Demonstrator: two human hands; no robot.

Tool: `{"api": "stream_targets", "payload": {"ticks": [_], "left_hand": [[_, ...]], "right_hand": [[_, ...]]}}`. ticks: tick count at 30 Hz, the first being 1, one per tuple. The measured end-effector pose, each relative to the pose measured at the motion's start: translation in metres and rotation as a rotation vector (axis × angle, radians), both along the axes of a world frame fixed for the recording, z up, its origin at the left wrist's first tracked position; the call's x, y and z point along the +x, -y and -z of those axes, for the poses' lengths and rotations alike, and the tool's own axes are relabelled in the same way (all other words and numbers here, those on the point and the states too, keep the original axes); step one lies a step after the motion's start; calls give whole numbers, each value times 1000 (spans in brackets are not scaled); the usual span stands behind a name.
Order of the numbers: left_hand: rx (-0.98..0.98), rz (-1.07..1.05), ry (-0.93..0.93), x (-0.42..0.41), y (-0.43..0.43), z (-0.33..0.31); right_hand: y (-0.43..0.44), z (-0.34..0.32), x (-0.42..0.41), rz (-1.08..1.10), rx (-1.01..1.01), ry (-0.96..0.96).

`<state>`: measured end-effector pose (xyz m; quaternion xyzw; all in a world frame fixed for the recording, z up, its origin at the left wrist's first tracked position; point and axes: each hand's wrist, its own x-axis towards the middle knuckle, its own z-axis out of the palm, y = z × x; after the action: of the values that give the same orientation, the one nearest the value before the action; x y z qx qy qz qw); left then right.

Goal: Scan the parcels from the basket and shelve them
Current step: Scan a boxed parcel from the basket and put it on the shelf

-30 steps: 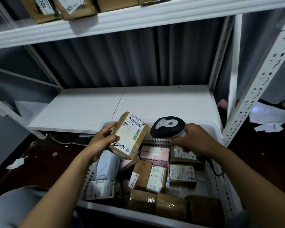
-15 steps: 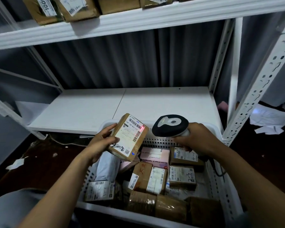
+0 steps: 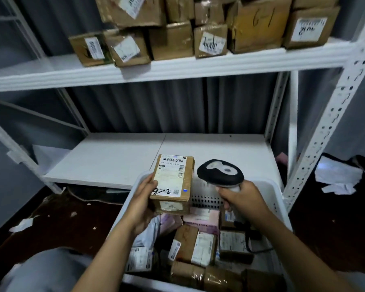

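A brown parcel is held in the left hand, whose fingers are closed around its left edge and underside, so that the label with the barcode is turned upward and can be read. The scanner is gripped by its handle in the right hand, fingers wrapped tight; its head is kept just beside the parcel, at the right, probably for aiming at the label. No scan light is seen on the label, so it cannot be told whether the reading is done. Both are held above the white basket, in which many more parcels are lying. Behind it the lower shelf is bare, and the upper shelf is crowded with boxes. It is judged that shelving of this parcel comes next.
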<state>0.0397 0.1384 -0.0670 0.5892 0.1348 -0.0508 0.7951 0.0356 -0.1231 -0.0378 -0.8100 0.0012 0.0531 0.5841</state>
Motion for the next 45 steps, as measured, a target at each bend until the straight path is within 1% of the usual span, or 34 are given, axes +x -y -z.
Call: {"api": "stream_targets", "payload": {"ticks": [4, 6, 8, 13, 18, 21, 25, 30, 33, 37, 45], "left_hand": [[-195, -30, -13, -11, 1, -31], [-268, -26, 34, -16, -3, -53], [-295, 10, 111, -21, -9, -77], [-244, 30, 227, -27, -34, -137], [-89, 49, 324, -23, -71, -191], [-34, 35, 380, -16, -86, -218], [-13, -119, 458, 6, -107, -250], [-57, -287, 538, 45, -132, -296], [-57, -338, 502, 74, -141, -321], [-3, -297, 451, 117, -142, -344], [77, -243, 413, 210, -134, -355]], "right_hand": [[-28, -28, -15, 81, 199, 49], [-45, -51, -18, 77, 250, 80], [-63, -74, -17, 61, 288, 114], [-111, -130, -14, 0, 296, 213], [-154, -183, -1, -16, 325, 284], [-173, -212, 9, -25, 340, 308], [-194, -248, 28, -29, 353, 331], [-199, -294, 59, 47, 355, 422], [-194, -312, 74, 86, 324, 472], [-187, -322, 98, 150, 270, 493], [-175, -323, 135, 209, 230, 513]]}}
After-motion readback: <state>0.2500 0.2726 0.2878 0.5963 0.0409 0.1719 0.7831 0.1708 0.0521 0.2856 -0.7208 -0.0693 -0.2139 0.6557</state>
